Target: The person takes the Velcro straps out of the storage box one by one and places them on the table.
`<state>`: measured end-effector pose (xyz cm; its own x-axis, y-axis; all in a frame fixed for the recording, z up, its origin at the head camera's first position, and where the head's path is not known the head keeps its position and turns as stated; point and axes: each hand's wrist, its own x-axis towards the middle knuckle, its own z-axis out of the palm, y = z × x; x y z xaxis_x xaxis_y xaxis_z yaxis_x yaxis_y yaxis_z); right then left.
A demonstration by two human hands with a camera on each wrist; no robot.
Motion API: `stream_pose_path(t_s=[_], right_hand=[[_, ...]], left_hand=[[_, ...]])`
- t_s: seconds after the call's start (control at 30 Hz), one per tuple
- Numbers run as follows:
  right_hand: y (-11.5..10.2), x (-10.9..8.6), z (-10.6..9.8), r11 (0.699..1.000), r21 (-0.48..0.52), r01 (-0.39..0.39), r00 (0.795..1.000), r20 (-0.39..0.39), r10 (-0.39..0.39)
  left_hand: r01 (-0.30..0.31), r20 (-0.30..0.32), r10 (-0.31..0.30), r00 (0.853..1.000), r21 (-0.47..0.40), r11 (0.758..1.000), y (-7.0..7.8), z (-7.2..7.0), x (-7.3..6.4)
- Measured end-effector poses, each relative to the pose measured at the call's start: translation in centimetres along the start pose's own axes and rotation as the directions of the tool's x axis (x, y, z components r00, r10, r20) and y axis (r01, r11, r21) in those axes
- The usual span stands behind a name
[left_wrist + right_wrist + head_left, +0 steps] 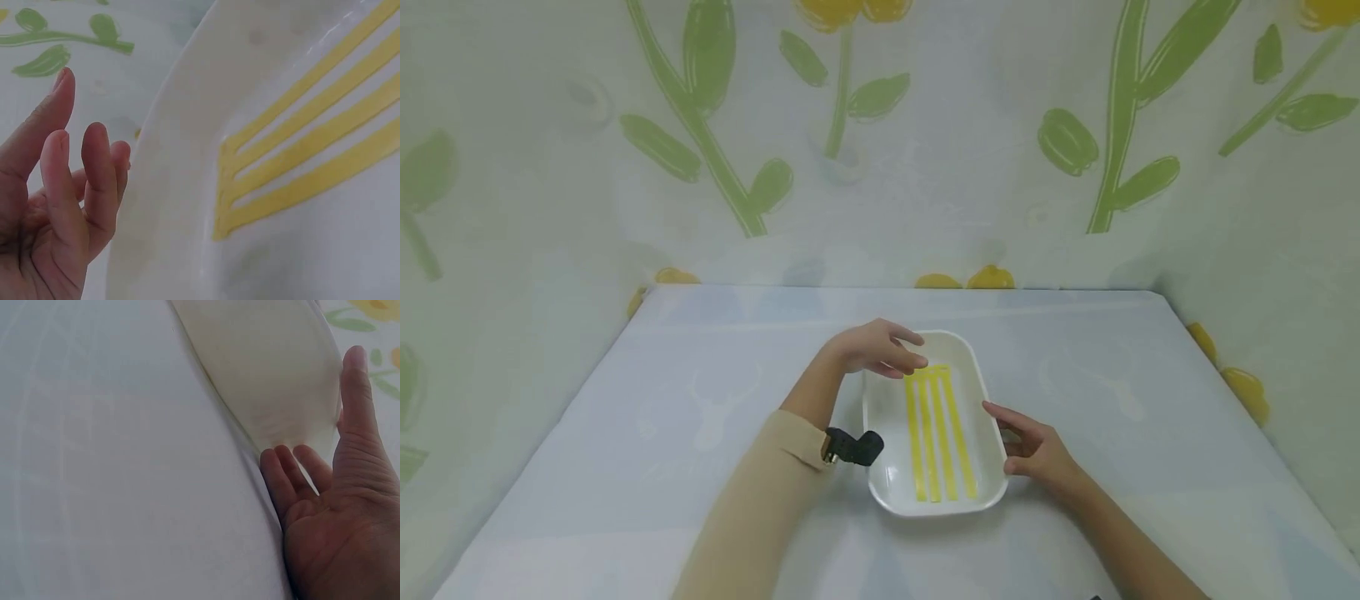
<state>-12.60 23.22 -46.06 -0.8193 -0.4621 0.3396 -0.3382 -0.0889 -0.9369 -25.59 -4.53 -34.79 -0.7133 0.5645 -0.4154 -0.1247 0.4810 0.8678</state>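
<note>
A white rectangular dish (887,467) with rounded corners sits on the table. On its inner bottom lie several yellow strips (942,433), joined by a crosswise strip at the far end. My left hand (886,348) hovers over the dish's far left corner, fingers loosely spread and nothing in them. In the left wrist view, that hand (69,194) appears beside the dish's pale wall (181,125). At the right side, my right hand (1033,450) touches the outer wall and rim. The right wrist view shows the fingertips (282,456) against that wall, the thumb extended.
The table (700,467) has a pale, faintly patterned cover. Behind it rises a wall covering (940,192) with green leaves and yellow flowers, continuing along both sides. A black device (857,447) is strapped to the left wrist, close to the dish's left rim.
</note>
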Motion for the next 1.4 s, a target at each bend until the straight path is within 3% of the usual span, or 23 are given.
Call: stream_pose_path(t_s=[0.13, 0.33, 0.53, 0.67, 0.9, 1.13, 1.4], right_hand=[[0.0, 0.1, 0.0, 0.998, -0.032, -0.046, 0.999, -0.016, 0.045], [0.0, 0.2, 0.1, 0.995, -0.069, -0.07, 0.997, -0.033, 0.068], [0.1, 0.2, 0.0, 0.996, -0.065, -0.057, 0.998, -0.026, 0.056], [0.2, 0.1, -0.1, 0.999, -0.032, -0.037, 0.999, -0.002, 0.037], [0.3, 0.3, 0.0, 0.999, -0.038, -0.02, 1.0, 0.005, 0.02], [0.1, 0.1, -0.1, 0.999, -0.037, -0.003, 1.0, 0.001, 0.003], [-0.1, 0.1, 0.0, 1.0, -0.019, -0.011, 1.0, 0.001, 0.011]], left_hand=[[0.045, -0.034, -0.048, 0.998, -0.064, 0.997, -0.1, 1.4, 1.6], [0.064, -0.118, -0.085, 0.989, -0.168, 0.984, -0.7, 3.8, 3.3], [0.065, -0.236, -0.103, 0.966, -0.165, 0.984, -1.6, 6.0, 4.2], [0.053, -0.297, -0.088, 0.951, -0.123, 0.991, -2.0, 6.7, 4.5], [0.065, -0.38, -0.037, 0.924, 0.061, 0.996, -2.5, 7.2, 5.1], [0.024, -0.381, 0.061, 0.922, 0.213, 0.977, -2.6, 7.7, 5.2], [0.018, -0.368, 0.083, 0.926, 0.263, 0.965, -2.5, 8.1, 5.1]])
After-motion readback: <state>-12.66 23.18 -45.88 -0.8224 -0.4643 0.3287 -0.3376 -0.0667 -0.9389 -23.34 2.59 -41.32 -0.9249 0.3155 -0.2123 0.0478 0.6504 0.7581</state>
